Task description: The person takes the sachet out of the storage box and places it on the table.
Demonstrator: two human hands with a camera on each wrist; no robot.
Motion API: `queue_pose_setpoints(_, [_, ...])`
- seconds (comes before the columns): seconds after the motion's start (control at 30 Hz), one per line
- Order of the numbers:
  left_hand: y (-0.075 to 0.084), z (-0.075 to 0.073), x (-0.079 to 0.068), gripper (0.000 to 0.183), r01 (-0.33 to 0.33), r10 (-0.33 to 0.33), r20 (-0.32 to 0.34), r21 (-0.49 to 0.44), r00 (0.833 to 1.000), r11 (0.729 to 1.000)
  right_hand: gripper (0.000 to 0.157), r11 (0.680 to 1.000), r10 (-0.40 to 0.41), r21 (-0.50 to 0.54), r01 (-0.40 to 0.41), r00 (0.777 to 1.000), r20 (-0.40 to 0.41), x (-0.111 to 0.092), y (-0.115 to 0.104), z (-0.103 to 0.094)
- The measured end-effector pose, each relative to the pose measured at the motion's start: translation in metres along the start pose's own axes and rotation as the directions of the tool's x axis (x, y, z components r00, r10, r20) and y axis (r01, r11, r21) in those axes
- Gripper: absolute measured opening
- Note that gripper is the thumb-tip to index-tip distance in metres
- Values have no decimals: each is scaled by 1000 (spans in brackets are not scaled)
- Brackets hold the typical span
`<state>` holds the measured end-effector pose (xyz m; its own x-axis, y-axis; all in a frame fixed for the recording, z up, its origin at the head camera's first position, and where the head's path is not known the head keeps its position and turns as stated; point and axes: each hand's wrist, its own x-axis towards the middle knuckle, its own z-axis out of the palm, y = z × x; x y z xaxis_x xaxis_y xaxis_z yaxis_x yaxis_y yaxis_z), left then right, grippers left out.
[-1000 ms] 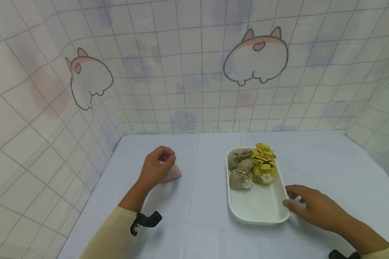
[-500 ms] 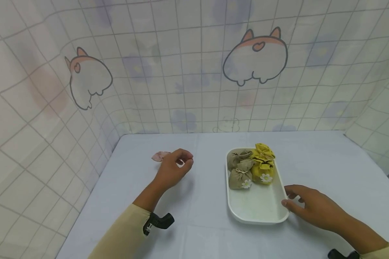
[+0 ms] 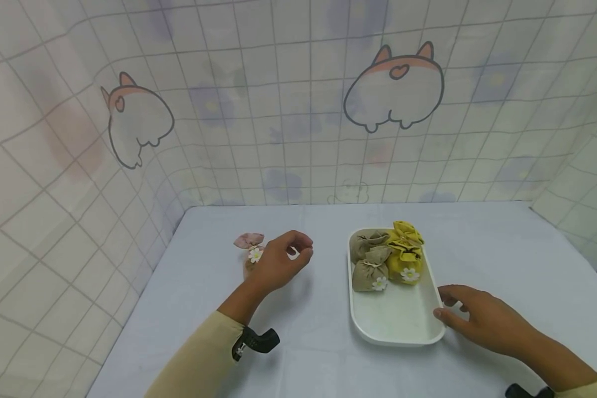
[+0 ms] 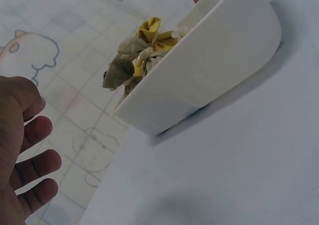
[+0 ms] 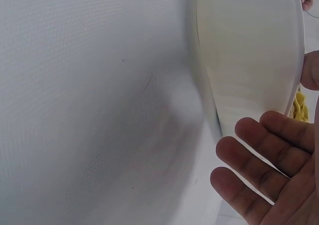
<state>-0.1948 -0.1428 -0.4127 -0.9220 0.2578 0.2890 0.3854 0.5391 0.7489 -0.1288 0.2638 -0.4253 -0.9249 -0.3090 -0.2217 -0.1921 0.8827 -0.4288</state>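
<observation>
A pink drawstring cloth pouch [image 3: 249, 240] with a white flower stands on the left of the table, partly hidden behind my left hand [image 3: 281, 261]. That hand hovers to the pouch's right with thumb and fingers loosely bent; in the left wrist view its fingers [image 4: 37, 165] hold nothing. A white tray [image 3: 398, 326] carries grey-green pouches [image 3: 370, 275] and yellow pouches [image 3: 403, 267] at its far end. My right hand [image 3: 482, 318] holds the tray's right edge, thumb [image 5: 311, 71] at the rim and fingertips [image 5: 271, 116] by the outer wall.
A white cloth covers the table [image 3: 323, 365]. Behind it and at both sides hang grid-patterned curtains [image 3: 308, 110] with cartoon prints. Dark camera mounts [image 3: 258, 341] sit on the wrists.
My left hand has come away from the pink pouch and moved right, uncovering its top and flower. The right hand and tray have not visibly moved.
</observation>
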Motion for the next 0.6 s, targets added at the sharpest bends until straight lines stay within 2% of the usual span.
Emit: queue_pose_setpoints(0.6, [15,21,8,17,-7,9,105,-20,994,1000,64,1000,-19,3,19,1000,-20,-1,1,1])
